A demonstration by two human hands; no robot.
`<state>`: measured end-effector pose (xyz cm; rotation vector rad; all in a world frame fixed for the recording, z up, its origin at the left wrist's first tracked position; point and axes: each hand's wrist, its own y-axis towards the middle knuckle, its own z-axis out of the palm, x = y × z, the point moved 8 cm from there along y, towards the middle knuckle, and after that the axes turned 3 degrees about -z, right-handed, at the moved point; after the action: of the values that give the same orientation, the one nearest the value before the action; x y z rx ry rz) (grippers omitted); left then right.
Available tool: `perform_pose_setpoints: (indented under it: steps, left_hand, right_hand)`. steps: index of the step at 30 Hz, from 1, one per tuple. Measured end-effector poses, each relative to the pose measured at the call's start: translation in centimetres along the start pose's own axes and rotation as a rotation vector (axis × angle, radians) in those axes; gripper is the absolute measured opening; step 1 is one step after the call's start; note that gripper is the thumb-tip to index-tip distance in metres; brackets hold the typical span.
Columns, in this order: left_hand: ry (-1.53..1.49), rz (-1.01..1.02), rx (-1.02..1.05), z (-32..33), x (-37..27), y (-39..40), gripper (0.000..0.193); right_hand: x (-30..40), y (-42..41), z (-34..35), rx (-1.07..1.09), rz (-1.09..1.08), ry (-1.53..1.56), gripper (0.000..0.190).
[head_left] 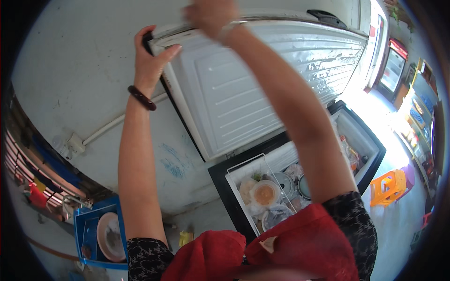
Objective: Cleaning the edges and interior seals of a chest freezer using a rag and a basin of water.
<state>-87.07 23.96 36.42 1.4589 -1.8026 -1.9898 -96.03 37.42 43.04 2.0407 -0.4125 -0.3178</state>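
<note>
Before me stands a chest freezer (225,182) with its white ribbed lid (242,91) raised against the wall. My left hand (151,56), with a dark bangle at the wrist, grips the lid's upper left corner, thumb on the inner side. Blurred at the top edge of the view, my right hand (212,17) is over the lid's upper rim; whether it touches or holds anything cannot be told. Inside the freezer are a tub of orange food (265,195), plastic bags (277,216), a round lid (284,184) and a white wire basket frame (246,164).
A blue sink (102,263) with a pink basin (111,237) is at lower left. Orange (388,188) and purple (407,179) plastic stools stand right of the freezer. Farther right are a glass-door fridge (393,70) and stocked shelves. A pipe runs along the wall.
</note>
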Motion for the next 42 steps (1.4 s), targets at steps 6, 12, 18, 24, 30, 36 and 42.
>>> perform_pose_setpoints:
  steps: [6,12,18,24,30,36,42]
  left_hand:
    - [0.115,-0.080,-0.057,0.1,-2.0,-1.4,0.070]
    - [0.000,-0.082,-0.163,2.1,-0.9,-0.8,0.075]
    - [0.011,-0.108,-0.214,1.2,-0.4,-0.9,0.075]
    - [0.117,-0.136,-0.170,0.8,-1.9,-1.4,0.070]
    - [0.041,-0.082,-0.274,1.3,-1.0,-1.5,0.072]
    - [0.027,-0.087,-0.281,0.9,-0.1,-1.2,0.074]
    - [0.079,-0.108,-0.244,0.6,-0.4,-1.5,0.073]
  right_hand:
    - [-5.1,-2.2,-1.8,-0.089,-0.075,0.189,0.030]
    - [-29.7,-7.7,-6.6,-0.261,0.303,-0.184,0.026]
    - [-8.0,-3.9,-1.0,-0.308,0.158,-0.026,0.019]
    - [-11.2,-6.5,-1.2,-0.556,-0.164,0.155,0.013]
    - [-27.1,-9.7,-3.9,-0.850,0.104,-0.068,0.014]
    - [-5.3,-4.9,1.0,-0.509,0.139,0.131,0.007]
    - [-3.2,-6.7,-0.5,-0.591,-0.633,0.262,0.011]
